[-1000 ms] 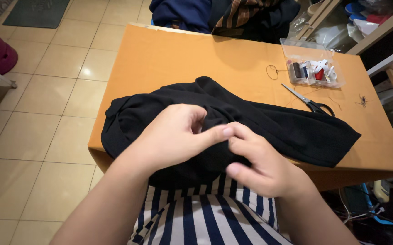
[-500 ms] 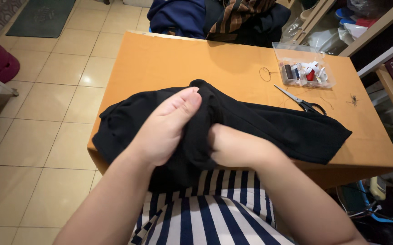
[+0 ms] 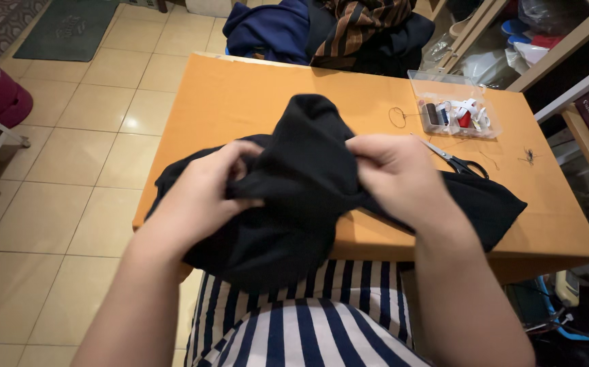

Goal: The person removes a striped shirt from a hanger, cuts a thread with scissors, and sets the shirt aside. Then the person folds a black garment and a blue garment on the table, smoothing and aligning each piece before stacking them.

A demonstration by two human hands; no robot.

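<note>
A black garment (image 3: pixel 301 183) lies bunched across the near half of an orange table (image 3: pixel 253 95) and hangs over its front edge onto my striped lap. My left hand (image 3: pixel 209 187) grips a fold of the cloth on the left. My right hand (image 3: pixel 393 173) grips the cloth on the right, a little above the table. Between the two hands the fabric is raised into a hump.
Scissors with black handles (image 3: pixel 459 162) lie just right of my right hand. A clear plastic box (image 3: pixel 452 105) of thread spools and a loose loop of thread (image 3: pixel 397 117) sit at the far right. Clothes (image 3: pixel 328 30) are piled beyond the table. Shelves (image 3: pixel 580 88) stand right, tiled floor (image 3: pixel 70 149) left.
My hands have moved apart and lifted, pulling the black cloth up into a hump between them. Earlier they were pressed together low on the garment near the table's front edge.
</note>
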